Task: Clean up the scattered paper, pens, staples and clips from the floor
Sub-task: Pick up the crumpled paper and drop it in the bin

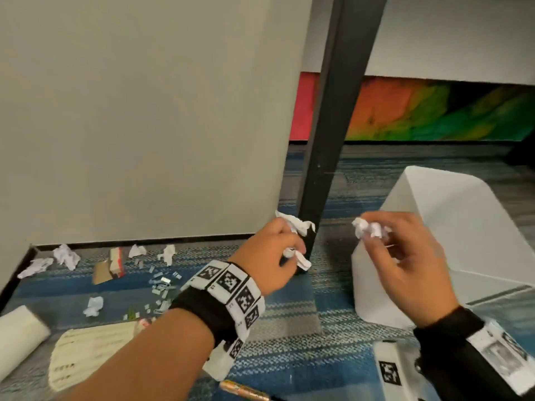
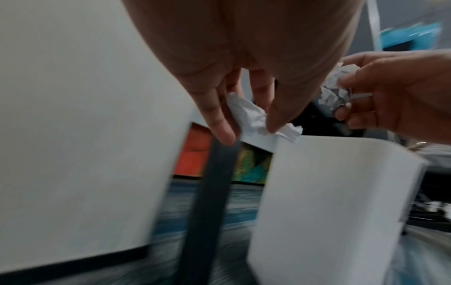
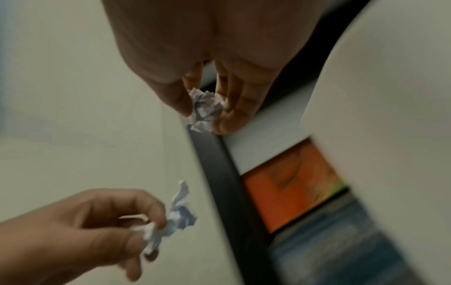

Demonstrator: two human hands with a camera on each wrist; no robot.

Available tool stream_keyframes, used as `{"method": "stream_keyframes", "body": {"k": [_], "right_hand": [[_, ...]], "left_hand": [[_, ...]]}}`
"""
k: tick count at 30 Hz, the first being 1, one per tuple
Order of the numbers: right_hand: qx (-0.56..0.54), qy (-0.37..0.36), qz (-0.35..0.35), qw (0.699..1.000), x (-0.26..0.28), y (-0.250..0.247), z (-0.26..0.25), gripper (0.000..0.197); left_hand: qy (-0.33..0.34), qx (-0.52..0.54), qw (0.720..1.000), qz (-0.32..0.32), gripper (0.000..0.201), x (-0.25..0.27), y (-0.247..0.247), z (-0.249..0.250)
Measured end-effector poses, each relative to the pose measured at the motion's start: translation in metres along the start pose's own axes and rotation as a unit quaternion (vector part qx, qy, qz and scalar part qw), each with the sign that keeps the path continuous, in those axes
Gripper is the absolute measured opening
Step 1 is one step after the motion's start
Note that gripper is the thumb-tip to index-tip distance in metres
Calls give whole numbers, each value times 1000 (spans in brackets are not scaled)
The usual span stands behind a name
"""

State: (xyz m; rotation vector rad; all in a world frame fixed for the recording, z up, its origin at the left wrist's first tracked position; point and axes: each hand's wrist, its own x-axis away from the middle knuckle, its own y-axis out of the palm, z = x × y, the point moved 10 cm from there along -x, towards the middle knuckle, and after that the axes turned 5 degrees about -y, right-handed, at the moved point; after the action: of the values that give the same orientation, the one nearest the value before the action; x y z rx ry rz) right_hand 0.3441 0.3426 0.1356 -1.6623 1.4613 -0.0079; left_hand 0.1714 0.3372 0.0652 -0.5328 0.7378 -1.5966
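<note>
Nearest, low in the head view: a pen lying on the blue striped carpet, a lined paper sheet and a white roll to the left of the forearm. Just above: left hand with fingers curled around a crumpled paper, one end sticking out over the knuckles, another end below the fingertips. Right hand at the same height, well apart from the left, pinching a small paper ball between thumb and fingertips. Right under and behind that hand: a white bin, tilted, standing on the carpet. Between the two hands, a little farther: a dark table leg. More to the left and farther: staples in a loose heap, a torn cardboard box, several more paper scraps along the foot of the white wall. Farthest: a colourful panel behind the table leg.

From the left wrist view only: the paper squeezed between thumb and fingers, directly above the bin's rim. From the right wrist view only: the ball held by thumb tip and fingertips, with the palm not touching it. Both wrist views blurred.
</note>
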Motion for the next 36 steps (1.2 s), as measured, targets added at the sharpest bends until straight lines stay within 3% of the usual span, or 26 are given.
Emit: {"method": "stream_keyframes", "body": {"k": [3,6,13,17,19,21,24,27,31,36], "right_hand": [[99,20,99,990,1,-75,21,21],[176,65,157,970,11,-118,50,27],[190,185,114,958,42,-130,106,50],[166,201,158,952,55,-149,103,46],[171,174,174,954,55,-152,94,41],[170,141,191,957,55,-143,79,38],[151,89,169,970,53,-96,54,30],[151,52,98,982,49,-27,35,25],[197,-13,88,976,37,22,-8,24],[304,132,39,943,28,29,33,50]], "left_hand": [[51,1,999,-2,19,-26,19,60],[89,17,996,-9,20,-47,33,115],[129,86,988,-13,22,-88,73,191],[129,-11,990,-49,40,-97,108,194],[120,-1,991,-55,40,-94,110,186],[142,16,990,-16,33,-85,97,176],[143,-14,989,33,22,-62,74,139],[81,-81,993,22,17,-32,51,71],[-72,-136,988,5,23,18,13,-44],[-191,-163,967,43,18,96,-27,-137]]}}
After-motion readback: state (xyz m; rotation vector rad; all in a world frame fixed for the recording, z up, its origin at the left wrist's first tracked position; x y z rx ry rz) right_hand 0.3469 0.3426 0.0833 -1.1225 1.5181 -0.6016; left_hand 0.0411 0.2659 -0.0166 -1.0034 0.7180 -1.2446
